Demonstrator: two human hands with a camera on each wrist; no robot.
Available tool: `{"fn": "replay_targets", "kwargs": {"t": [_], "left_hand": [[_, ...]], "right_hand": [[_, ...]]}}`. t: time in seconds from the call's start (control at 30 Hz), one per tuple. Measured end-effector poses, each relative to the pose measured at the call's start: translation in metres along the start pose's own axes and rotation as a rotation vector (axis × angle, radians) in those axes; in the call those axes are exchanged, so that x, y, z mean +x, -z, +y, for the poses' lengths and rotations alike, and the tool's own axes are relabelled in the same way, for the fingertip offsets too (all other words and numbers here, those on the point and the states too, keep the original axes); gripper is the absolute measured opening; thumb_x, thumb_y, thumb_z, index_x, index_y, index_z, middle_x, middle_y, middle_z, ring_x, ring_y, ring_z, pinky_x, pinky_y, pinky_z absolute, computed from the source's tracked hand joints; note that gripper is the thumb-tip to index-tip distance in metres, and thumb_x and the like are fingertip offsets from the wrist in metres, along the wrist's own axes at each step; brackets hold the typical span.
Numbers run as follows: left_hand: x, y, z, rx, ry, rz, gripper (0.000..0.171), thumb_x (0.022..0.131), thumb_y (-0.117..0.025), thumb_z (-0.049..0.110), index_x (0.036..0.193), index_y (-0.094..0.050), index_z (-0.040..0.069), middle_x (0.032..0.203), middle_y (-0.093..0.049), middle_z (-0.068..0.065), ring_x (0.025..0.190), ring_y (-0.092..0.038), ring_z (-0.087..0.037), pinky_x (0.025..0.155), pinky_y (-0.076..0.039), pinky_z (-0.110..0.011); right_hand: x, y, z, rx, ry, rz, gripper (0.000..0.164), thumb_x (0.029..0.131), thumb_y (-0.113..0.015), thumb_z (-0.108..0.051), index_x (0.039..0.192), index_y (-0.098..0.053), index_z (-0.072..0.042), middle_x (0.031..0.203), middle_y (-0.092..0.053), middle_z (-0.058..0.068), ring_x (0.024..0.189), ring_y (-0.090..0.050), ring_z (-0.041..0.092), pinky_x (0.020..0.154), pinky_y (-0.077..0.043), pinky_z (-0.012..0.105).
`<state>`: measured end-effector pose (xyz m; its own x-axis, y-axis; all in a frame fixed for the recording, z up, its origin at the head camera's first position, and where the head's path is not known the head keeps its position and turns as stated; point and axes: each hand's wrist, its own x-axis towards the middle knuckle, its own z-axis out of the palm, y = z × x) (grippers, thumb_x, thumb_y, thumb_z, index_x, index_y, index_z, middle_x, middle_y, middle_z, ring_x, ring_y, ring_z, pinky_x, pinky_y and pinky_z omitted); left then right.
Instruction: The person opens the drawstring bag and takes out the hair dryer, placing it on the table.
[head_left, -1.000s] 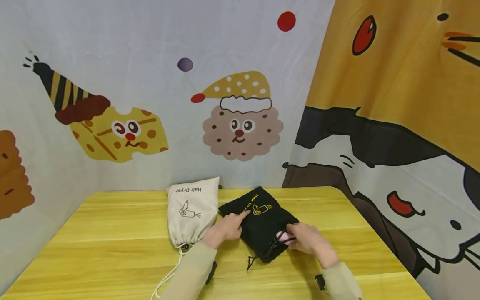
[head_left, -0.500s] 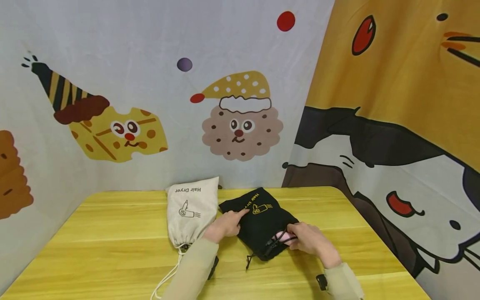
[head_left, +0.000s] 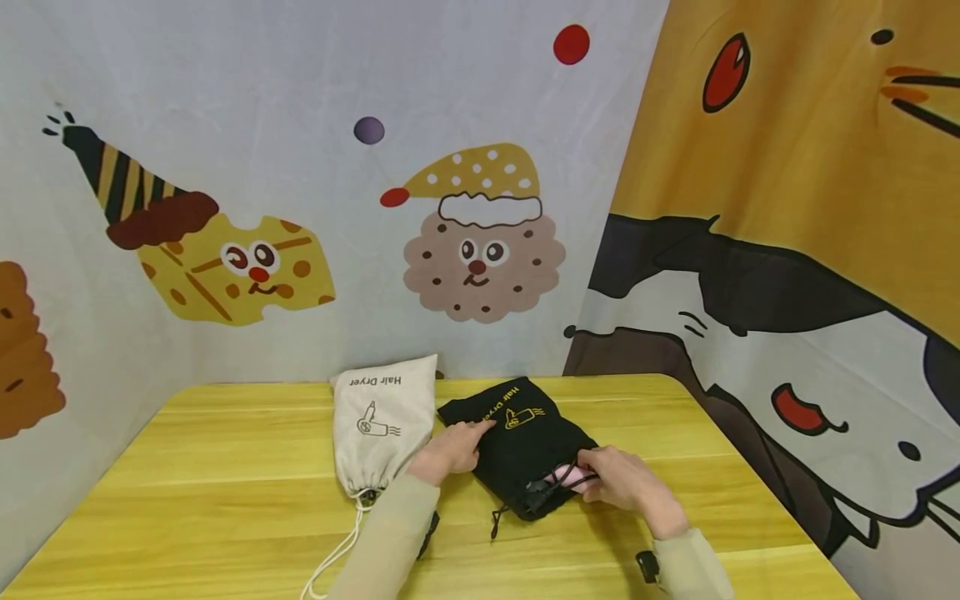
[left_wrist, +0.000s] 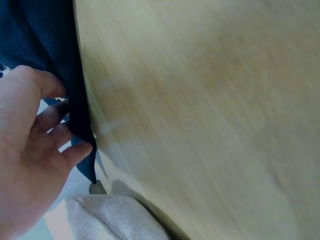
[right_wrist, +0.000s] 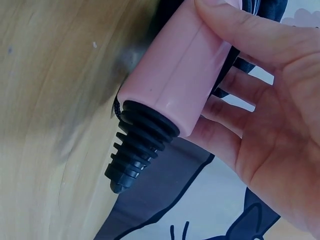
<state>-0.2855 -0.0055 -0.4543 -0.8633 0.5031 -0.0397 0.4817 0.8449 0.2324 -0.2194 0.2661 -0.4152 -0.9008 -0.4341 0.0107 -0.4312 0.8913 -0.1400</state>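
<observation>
A black drawstring bag [head_left: 517, 462] printed "Hair Dryer" in yellow lies tilted on the table. My left hand [head_left: 452, 448] rests on its left side, index finger stretched towards the print; in the left wrist view its fingertips touch the dark cloth. At the bag's lower right end, my right hand [head_left: 626, 482] holds the pink handle of a hair dryer [right_wrist: 172, 70], which shows among the black cords at the bag's mouth. Thumb and fingers wrap the handle in the right wrist view, where a black ribbed cord sleeve [right_wrist: 137, 140] sticks out of its end. The dryer's head is hidden.
A beige drawstring bag [head_left: 382, 429], also printed "Hair Dryer", lies left of the black one, its white cord [head_left: 341, 550] trailing to the front. The wooden table [head_left: 225, 500] ends at a cartoon-printed cloth [head_left: 262, 125] behind it.
My right hand has shifted slightly right with the hair dryer handle, and a bit more pink shows at the bag's mouth. My left hand stays on the black bag, having slid slightly left.
</observation>
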Motion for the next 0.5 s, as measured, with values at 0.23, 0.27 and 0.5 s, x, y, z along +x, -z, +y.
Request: {"fn": "replay_targets", "kwargs": {"t": [0.23,0.27,0.5], "left_hand": [[0.0004,-0.0019,-0.0010,0.014,-0.006,0.018,0.052,0.091,-0.053,0.009,0.142,-0.042,0.015,0.133,-0.057,-0.012,0.117,-0.058,-0.029,0.095,-0.050,-0.037],[0.0005,-0.0022,-0.0012,0.014,-0.007,0.019,0.052,0.091,-0.053,0.009,0.142,-0.042,0.015,0.133,-0.057,-0.012,0.117,-0.058,-0.028,0.096,-0.049,-0.037],[0.0026,-0.0035,-0.0028,0.002,-0.003,0.018,0.052,0.090,-0.054,0.009,0.141,-0.043,0.014,0.134,-0.056,-0.012,0.121,-0.056,-0.028,0.099,-0.048,-0.038]], "right_hand": [[0.0001,-0.0001,0.0000,0.013,0.000,-0.005,0.029,0.070,-0.082,-0.019,0.080,-0.054,-0.017,0.073,-0.052,-0.007,0.066,-0.045,0.011,0.059,-0.037,0.028],[0.0000,-0.0001,0.0001,0.015,0.002,-0.005,0.029,0.070,-0.082,-0.019,0.080,-0.055,-0.017,0.073,-0.052,-0.007,0.066,-0.045,0.011,0.059,-0.037,0.028],[-0.0005,0.0006,0.0021,0.022,0.016,-0.009,0.028,0.070,-0.081,-0.018,0.082,-0.056,-0.017,0.075,-0.054,-0.007,0.067,-0.046,0.010,0.059,-0.038,0.028]]}}
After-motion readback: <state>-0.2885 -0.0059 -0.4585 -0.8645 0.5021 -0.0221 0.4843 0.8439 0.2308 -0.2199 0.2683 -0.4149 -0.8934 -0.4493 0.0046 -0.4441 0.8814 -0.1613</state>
